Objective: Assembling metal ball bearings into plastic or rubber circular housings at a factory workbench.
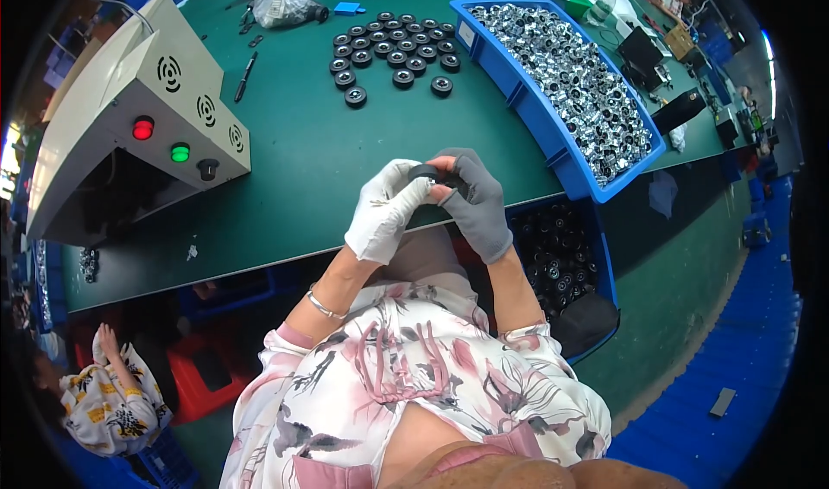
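My left hand [382, 212], in a white glove, is closed on a small black wheel [422, 172] above the table's near edge. Opposite it my right hand [477, 204], wearing a grey glove with bare fingertips, pinches at the same wheel, its thumb and forefinger meeting the left hand's fingers. A bit of shiny metal shows by the left thumb, too small to name. Beyond the hands, several black wheels with metal centres [402, 78] lie in loose rows on the green table [294, 143].
A blue bin [540, 122] of shiny metal parts stands at the right. Below the table edge is another bin of black wheels [557, 256]. A beige machine [147, 100] with red and green lights stands left, near a pen [246, 77]. Another person [117, 394] sits lower left.
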Available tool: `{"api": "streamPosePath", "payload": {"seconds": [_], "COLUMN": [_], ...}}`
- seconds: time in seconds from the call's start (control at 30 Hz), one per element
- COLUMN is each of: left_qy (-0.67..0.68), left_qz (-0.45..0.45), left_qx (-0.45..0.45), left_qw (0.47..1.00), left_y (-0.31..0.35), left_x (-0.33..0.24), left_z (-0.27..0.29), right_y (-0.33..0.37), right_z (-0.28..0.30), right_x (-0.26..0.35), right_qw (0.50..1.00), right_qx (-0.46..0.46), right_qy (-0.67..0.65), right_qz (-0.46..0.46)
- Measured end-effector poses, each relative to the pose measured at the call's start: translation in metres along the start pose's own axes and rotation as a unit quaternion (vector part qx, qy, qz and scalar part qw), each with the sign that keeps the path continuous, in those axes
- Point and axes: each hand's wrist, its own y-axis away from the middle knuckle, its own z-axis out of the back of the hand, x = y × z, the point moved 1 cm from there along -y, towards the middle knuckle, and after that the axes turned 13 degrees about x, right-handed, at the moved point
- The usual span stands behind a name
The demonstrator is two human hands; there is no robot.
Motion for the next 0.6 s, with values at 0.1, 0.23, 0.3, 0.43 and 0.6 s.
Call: {"api": "streamPosePath", "payload": {"seconds": [0.1,0.23,0.3,0.43,0.6], "left_qy": [-0.059,-0.069,-0.057,-0.104,-0.168], "left_qz": [-0.039,-0.069,-0.092,-0.127,-0.172], "left_qx": [-0.019,-0.036,-0.039,-0.051,-0.101], "left_qw": [0.997,0.995,0.993,0.985,0.966], "left_y": [0.004,0.006,0.006,0.007,0.006], "left_x": [0.0,0.0,-0.001,0.003,0.002], "left_z": [-0.002,-0.004,-0.004,0.0,-0.005], "right_y": [0.002,0.001,0.003,0.003,0.001], "right_z": [-0.002,-0.006,-0.01,-0.018,-0.025], "right_x": [-0.001,0.0,-0.004,0.004,0.0], "right_qw": [1.0,0.996,0.999,0.998,0.986], "right_qx": [-0.008,-0.032,-0.04,-0.046,-0.05], "right_qy": [0.024,0.069,-0.012,-0.02,-0.157], "right_qz": [0.009,0.036,-0.016,-0.028,-0.035]}}
